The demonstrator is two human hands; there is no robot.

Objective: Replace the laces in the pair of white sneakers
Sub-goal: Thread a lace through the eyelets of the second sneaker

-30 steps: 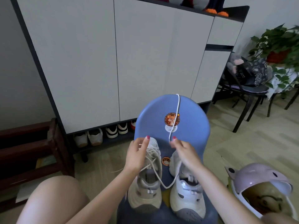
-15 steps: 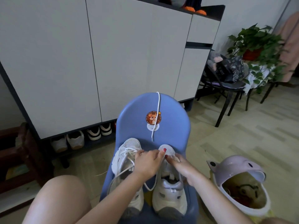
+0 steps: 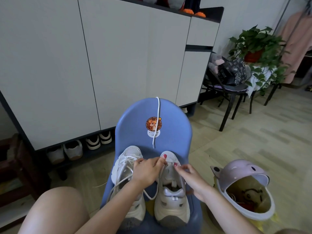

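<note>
White sneakers (image 3: 170, 191) side by side on blue chair (image 3: 175, 125), left hand (image 3: 148, 169) and right hand (image 3: 189, 176) each pinching lace (image 3: 150, 195) over right shoe, spare lace (image 3: 157, 115) draped over chair back

since a second ago my left hand (image 3: 146, 171) has crossed from the left sneaker (image 3: 128, 186) to the toe end of the right sneaker (image 3: 171, 191). my right hand (image 3: 190, 178) has dropped from the hanging lace (image 3: 156, 122) down to that shoe's eyelets, fingertips pinched.
</note>
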